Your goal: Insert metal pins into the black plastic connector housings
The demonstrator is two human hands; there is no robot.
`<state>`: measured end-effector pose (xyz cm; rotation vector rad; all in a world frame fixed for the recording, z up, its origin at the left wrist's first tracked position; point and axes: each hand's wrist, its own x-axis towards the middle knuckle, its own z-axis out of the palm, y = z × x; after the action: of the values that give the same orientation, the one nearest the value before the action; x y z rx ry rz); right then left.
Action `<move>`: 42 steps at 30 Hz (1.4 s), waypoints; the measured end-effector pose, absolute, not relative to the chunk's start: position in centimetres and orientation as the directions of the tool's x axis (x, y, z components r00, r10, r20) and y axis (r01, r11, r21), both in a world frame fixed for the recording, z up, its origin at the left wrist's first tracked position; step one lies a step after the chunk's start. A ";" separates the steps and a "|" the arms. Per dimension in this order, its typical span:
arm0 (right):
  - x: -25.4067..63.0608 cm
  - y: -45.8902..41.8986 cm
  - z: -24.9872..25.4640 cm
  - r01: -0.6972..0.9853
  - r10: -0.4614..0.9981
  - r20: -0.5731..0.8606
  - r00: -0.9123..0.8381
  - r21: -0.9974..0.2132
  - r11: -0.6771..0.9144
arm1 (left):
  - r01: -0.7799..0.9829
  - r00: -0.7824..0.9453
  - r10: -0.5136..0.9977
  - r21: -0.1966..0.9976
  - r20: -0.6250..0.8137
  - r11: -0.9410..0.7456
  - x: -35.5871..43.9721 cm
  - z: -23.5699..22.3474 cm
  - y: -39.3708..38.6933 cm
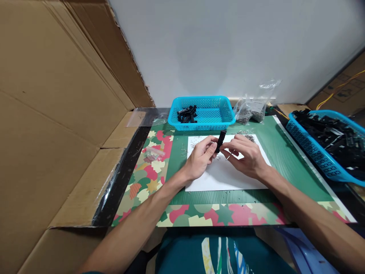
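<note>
My left hand (203, 155) is closed around a black plastic piece (221, 140), which stands up tilted between thumb and fingers above a white sheet (205, 180). Against the lower end of that piece, my right hand (245, 155) has its thumb and forefinger pinched together. A thin, shiny metal pin (228, 156) sticks out below the right fingers; its full shape is hidden. Small metal pieces (247, 136) lie in a heap just behind the right hand, and others are scattered on the sheet's left part.
A blue basket (201, 127) with several black pieces stands behind the sheet. Right of it are clear bags (258, 112) of small metal parts. Another blue basket (316, 161), heaped with black pieces, stands at right. A cardboard wall (57, 95) bounds the left side.
</note>
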<state>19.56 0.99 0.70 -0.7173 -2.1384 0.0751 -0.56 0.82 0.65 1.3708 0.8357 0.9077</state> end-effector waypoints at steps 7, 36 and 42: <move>19.7 1.1 0.8 0.501 0.469 0.706 -0.530 -0.185 0.845 | -0.029 0.429 0.901 0.998 0.059 -0.052 -0.5 0.4 0.9; 20.1 1.0 0.9 0.332 0.543 0.667 -0.510 -0.430 0.839 | -0.025 0.500 0.863 0.998 0.069 -0.065 -0.5 -0.1 1.0; 20.4 1.0 1.3 0.319 0.541 0.653 -0.530 -0.437 0.841 | -0.045 0.514 0.856 0.998 0.050 -0.032 -0.6 0.0 1.0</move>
<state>20.43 0.97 1.26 -0.6242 -2.1707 0.3345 -0.58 0.98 -0.04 1.4229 0.7582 0.8472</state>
